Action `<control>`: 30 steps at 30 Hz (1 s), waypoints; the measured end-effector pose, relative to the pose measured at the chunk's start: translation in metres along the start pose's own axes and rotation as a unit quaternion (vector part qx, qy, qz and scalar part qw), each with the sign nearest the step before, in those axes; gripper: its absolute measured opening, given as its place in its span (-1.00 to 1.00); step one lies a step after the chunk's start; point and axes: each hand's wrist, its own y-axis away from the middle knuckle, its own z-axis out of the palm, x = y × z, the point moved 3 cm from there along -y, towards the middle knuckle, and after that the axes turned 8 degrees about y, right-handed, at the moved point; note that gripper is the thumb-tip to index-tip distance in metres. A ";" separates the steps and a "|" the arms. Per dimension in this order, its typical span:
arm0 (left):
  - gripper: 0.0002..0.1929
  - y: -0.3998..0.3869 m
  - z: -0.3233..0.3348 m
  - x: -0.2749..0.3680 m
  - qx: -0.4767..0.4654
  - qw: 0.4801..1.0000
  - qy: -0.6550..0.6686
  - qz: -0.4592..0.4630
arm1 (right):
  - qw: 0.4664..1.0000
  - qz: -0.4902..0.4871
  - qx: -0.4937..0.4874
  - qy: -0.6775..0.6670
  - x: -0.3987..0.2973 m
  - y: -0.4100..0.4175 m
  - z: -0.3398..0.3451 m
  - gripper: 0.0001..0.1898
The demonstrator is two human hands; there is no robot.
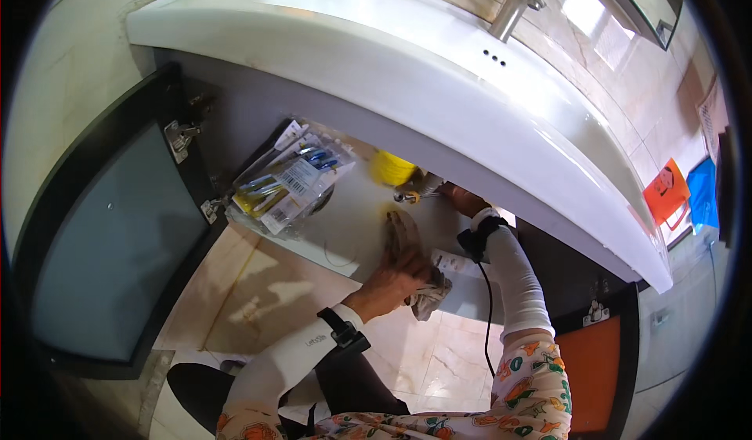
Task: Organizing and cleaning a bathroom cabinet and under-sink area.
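Note:
My left hand [395,281] is closed on a crumpled grey cloth [432,296] at the front edge of the cabinet's floor board [358,234]. Beyond its fingers lies a long brownish thing [400,231], perhaps part of a glove or cloth; I cannot tell. My right hand [467,200] reaches under the washbasin, near a metal fitting [406,196] and a ribbed drain hose [432,183]. The basin's edge hides part of this hand and its grip. A yellow round object [392,168] stands behind the fitting. Plastic packs of toothbrushes [294,176] lie on the board to the left.
The white ceramic washbasin [376,58] with a metal tap [516,8] overhangs the cabinet. A dark-framed cabinet door [117,234] stands open at left, an orange-panelled door [590,375] at right. A black cable [489,322] hangs from my right wrist. A printed label [455,261] lies on the board.

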 end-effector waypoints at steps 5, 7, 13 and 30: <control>-0.69 0.015 -0.033 0.003 0.051 0.984 0.168 0.000 | 0.996 -0.001 0.087 0.014 0.024 0.027 0.015 -0.76; -0.70 0.021 -0.058 0.017 0.063 0.980 0.186 -0.004 | 0.991 -0.004 0.131 0.019 0.026 0.038 0.008 -0.76; -0.66 0.076 -0.116 0.052 0.156 0.952 0.262 0.013 | 0.998 0.002 0.041 0.056 0.002 0.054 -0.091 -0.72; -0.60 0.158 -0.093 -0.010 0.138 0.899 0.322 -0.262 | 0.983 -0.031 0.052 0.173 -0.133 0.085 -0.246 -0.68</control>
